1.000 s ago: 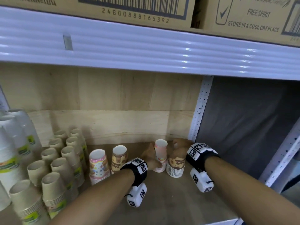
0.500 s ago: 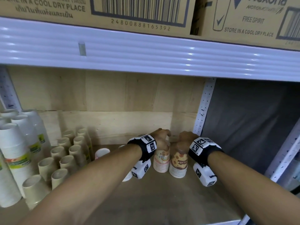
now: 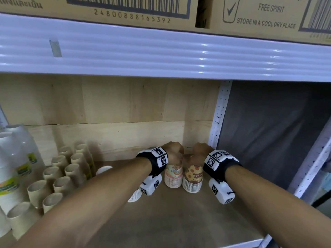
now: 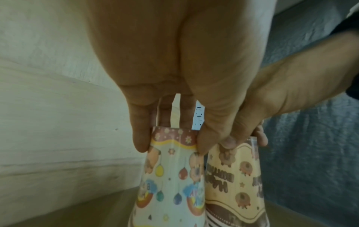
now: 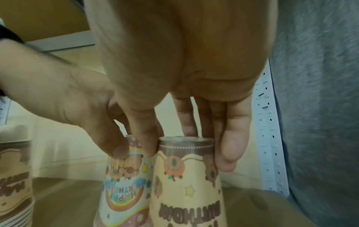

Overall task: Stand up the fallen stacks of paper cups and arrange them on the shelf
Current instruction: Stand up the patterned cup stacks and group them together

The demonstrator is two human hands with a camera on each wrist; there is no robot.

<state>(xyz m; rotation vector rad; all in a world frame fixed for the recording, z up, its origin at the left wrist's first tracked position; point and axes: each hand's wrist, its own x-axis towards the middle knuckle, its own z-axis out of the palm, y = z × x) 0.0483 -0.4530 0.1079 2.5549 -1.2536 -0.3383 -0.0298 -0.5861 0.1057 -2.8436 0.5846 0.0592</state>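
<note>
Two upside-down stacks of party cups stand side by side on the wooden shelf (image 3: 172,217) near its back right corner. My left hand (image 3: 172,152) grips the top of the pastel balloon-print stack (image 3: 173,178) (image 4: 170,176) (image 5: 126,193), thumb and fingers pinching its upper end. My right hand (image 3: 201,152) grips the top of the brown-and-cream birthday stack (image 3: 193,179) (image 5: 186,181) (image 4: 235,181) in the same way. The two stacks touch each other. Both stand upright on the shelf board.
Another printed stack (image 3: 135,195) (image 5: 13,181) stands partly hidden behind my left forearm. Several kraft cup stacks (image 3: 59,178) and tall white cup stacks (image 3: 12,169) fill the left. A perforated upright (image 3: 218,119) and grey cloth (image 3: 268,131) bound the right; a white shelf beam (image 3: 161,56) hangs overhead.
Both hands slid their stacks toward the back right of the shelf and now hold them from above. The head view moved closer and my left forearm now hides the stacks left of it.
</note>
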